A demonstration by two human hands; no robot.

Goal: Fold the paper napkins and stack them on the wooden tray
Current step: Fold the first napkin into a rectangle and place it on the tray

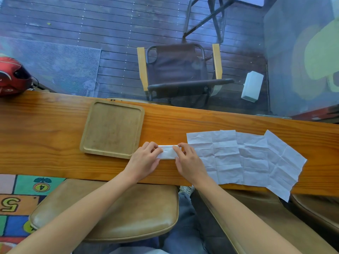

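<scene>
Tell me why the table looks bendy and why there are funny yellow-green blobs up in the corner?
Head view: the wide-angle lens bows the wooden table edge, so it only looks curved. Head view: the pale yellow-green blobs look like reflections or glare on glass at the right, soft and blurry. Head view: the hands, left hand and right hand, and the folded napkin look sharp in even daylight.

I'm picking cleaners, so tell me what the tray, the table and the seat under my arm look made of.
Tray: pale wood, matt, faint grain and scuffs.
Table: orange-brown wood, glossy, probably varnished, with bold grain lines.
Seat: tan leather or imitation, I can't tell which; smooth with a soft sheen.
</scene>
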